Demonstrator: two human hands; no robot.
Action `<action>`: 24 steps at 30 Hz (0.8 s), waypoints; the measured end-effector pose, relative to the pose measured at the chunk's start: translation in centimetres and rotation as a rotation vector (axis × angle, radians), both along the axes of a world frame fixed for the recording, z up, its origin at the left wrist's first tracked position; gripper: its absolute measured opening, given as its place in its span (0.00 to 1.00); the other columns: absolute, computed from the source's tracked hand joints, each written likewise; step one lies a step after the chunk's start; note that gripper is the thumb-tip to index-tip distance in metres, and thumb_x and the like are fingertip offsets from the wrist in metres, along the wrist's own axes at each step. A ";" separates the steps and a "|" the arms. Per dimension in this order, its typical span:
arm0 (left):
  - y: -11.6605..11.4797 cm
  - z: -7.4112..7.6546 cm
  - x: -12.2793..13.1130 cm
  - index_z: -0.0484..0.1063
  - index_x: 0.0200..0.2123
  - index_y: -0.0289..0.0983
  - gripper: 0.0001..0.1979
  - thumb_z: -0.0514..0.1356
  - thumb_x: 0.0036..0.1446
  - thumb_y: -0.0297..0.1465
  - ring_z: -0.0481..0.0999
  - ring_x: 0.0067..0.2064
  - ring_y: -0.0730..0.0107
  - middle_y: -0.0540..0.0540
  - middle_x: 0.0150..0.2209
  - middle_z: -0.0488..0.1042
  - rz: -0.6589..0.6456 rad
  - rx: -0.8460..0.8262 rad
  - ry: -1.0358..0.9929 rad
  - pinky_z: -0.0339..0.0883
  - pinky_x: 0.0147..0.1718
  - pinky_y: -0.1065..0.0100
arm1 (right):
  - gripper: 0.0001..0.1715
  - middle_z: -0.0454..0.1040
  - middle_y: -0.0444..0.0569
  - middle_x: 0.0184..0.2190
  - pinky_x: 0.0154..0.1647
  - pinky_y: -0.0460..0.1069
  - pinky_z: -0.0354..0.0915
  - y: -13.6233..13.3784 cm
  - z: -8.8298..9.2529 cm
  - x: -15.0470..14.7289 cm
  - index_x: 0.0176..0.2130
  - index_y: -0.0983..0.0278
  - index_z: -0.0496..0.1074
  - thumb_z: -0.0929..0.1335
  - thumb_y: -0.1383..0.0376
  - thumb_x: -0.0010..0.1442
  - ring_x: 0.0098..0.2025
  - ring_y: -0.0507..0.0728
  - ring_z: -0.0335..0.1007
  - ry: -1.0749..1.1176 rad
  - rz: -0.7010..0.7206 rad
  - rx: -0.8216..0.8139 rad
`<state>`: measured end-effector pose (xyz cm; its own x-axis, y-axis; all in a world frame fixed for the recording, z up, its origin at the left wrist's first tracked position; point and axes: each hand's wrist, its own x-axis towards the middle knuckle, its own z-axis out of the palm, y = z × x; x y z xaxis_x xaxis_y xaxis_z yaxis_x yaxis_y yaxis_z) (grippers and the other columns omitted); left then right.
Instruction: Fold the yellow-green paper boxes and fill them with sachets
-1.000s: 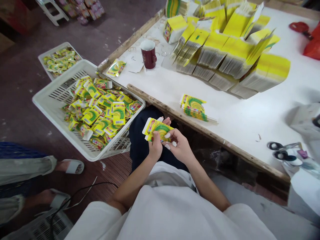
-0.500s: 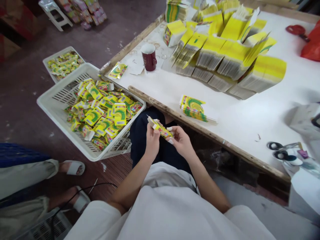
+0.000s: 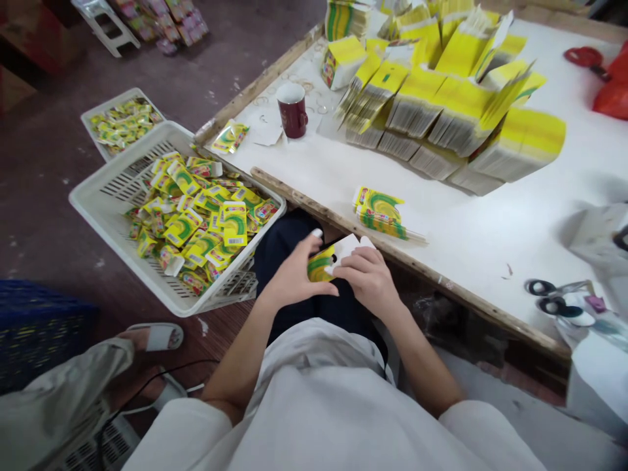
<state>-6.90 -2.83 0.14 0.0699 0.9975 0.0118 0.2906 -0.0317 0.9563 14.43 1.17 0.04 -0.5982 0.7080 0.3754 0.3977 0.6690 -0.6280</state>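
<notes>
Over my lap, my right hand has its fingers wrapped round the white flap end of a small yellow and green box. My left hand is at the other end of this box, its thumb and fingers spread apart around it. Past the table edge lie a few flat yellow-green cartons. To my left, a white basket holds a heap of small yellow boxes.
Bundles of yellow cartons stand on the white table, with a maroon mug and scissors. A smaller tray sits behind the basket. Another person's sandalled foot is at lower left.
The box has turned in my hands, and its white flaps now show. My left hand has opened around it, and my right fingers have folded over the flap end. The other person's legs have shifted.
</notes>
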 end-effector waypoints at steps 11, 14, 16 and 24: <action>-2.4 -2.5 4.6 0.57 0.58 0.40 0.38 0.69 0.46 0.38 0.79 0.47 0.52 0.40 0.49 0.73 0.085 0.108 0.314 0.72 0.42 0.59 | 0.28 0.72 0.55 0.57 0.62 0.62 0.62 -1.8 -2.2 -2.3 0.57 0.61 0.67 0.68 0.53 0.61 0.60 0.65 0.67 0.453 -0.187 -0.786; -2.7 -2.9 4.8 0.58 0.54 0.42 0.33 0.69 0.47 0.37 0.79 0.46 0.54 0.43 0.46 0.72 0.097 0.183 0.300 0.72 0.40 0.61 | 0.31 0.74 0.54 0.55 0.58 0.60 0.67 -1.9 -2.0 -2.8 0.57 0.60 0.68 0.70 0.53 0.58 0.57 0.64 0.71 0.539 -0.179 -0.883; -2.7 -3.0 4.9 0.58 0.53 0.43 0.31 0.68 0.48 0.37 0.79 0.46 0.55 0.44 0.45 0.72 0.130 0.197 0.291 0.72 0.40 0.62 | 0.32 0.74 0.53 0.54 0.58 0.60 0.67 -1.8 -2.1 -2.9 0.57 0.60 0.68 0.70 0.51 0.58 0.55 0.64 0.72 0.554 -0.211 -0.852; -2.2 -2.8 4.7 0.58 0.53 0.42 0.30 0.67 0.48 0.35 0.78 0.43 0.57 0.43 0.46 0.71 0.065 0.125 0.324 0.71 0.38 0.62 | 0.26 0.71 0.54 0.59 0.65 0.63 0.58 -1.9 -4.0 -2.0 0.59 0.59 0.69 0.61 0.51 0.68 0.61 0.65 0.66 0.405 -0.204 -0.645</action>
